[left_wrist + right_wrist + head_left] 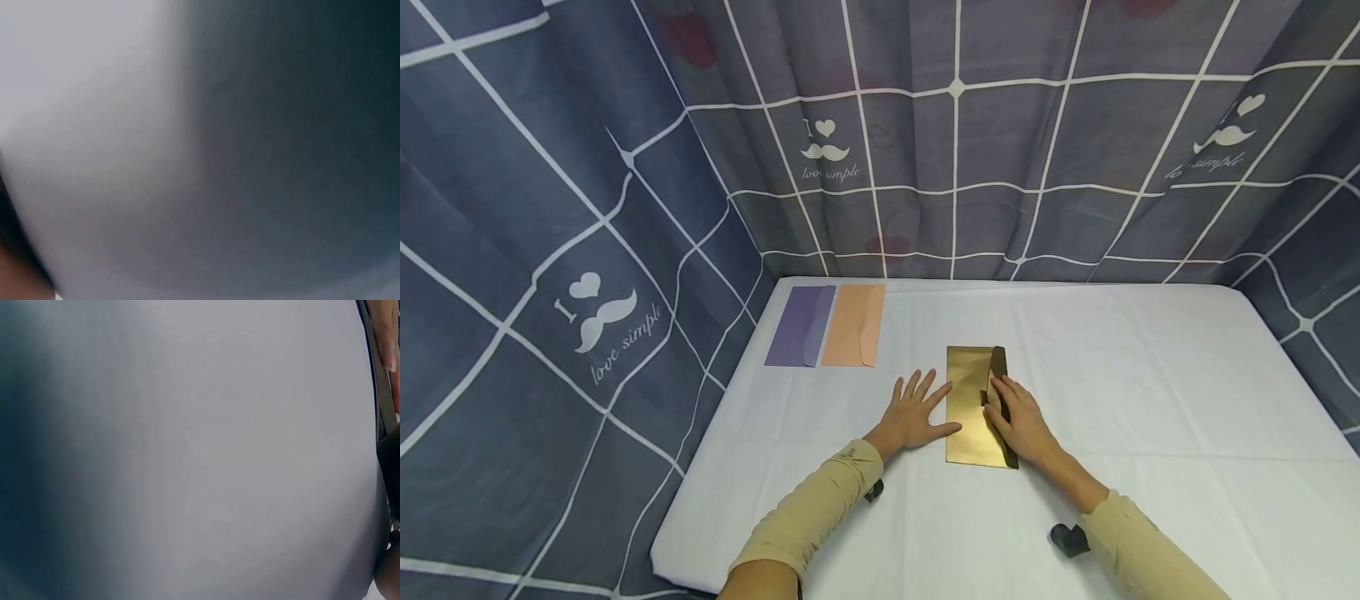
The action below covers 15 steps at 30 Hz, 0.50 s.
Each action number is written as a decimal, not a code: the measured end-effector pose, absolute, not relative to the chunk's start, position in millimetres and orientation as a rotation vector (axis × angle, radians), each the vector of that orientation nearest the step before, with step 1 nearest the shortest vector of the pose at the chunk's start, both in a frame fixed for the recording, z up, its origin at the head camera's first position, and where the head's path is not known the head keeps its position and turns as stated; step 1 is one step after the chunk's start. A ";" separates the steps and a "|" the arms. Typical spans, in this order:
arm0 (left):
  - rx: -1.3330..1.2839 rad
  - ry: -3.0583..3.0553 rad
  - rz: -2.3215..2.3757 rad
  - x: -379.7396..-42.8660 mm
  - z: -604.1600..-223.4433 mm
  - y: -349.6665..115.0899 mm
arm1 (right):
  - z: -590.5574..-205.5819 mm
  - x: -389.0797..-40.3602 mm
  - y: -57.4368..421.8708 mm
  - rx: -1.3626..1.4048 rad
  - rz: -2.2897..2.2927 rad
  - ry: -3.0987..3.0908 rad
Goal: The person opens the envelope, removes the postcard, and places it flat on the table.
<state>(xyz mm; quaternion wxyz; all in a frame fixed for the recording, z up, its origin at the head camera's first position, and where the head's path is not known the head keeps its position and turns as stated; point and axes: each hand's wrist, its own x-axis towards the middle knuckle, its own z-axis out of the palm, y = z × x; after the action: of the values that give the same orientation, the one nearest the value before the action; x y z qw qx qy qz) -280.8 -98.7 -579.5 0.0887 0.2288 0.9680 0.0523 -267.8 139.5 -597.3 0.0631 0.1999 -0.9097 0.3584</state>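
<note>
A gold envelope [967,437] lies upright on the white-covered table, its flap along the right side. My left hand [910,417] is spread flat beside it, with thumb and index fingertips at its left edge. On the flap side rests my right hand [1021,421], its fingers laid over the flap and touching it. The exact hold of those fingertips is partly hidden in the head view. At the right border of the right wrist view, a few fingers [389,337] show beside the envelope's edge. The left wrist view is mostly a blur of pale and dark surface.
A purple envelope [793,325] and a peach envelope [847,325] lie side by side at the table's far left. The table [1150,375] carries a white cloth. Dark grid-patterned curtains [910,150] hang behind and at both sides.
</note>
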 end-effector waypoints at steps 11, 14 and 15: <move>0.683 2.884 0.124 -280.6 -580.1 -98.3 | -597.4 -267.0 142.7 0.616 1.133 -2.741; 0.676 2.879 0.116 -281.0 -579.4 -98.1 | -598.8 -268.3 146.1 0.625 1.203 -2.732; 0.671 2.876 0.108 -281.2 -579.2 -98.2 | -598.9 -268.6 147.4 0.626 1.231 -2.729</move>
<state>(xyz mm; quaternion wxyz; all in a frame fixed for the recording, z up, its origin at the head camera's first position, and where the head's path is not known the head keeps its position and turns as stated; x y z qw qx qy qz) -281.2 -98.2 -579.2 0.0929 0.2262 0.9690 0.0364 -268.6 147.4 -598.9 0.0415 0.2045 -0.8915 0.4020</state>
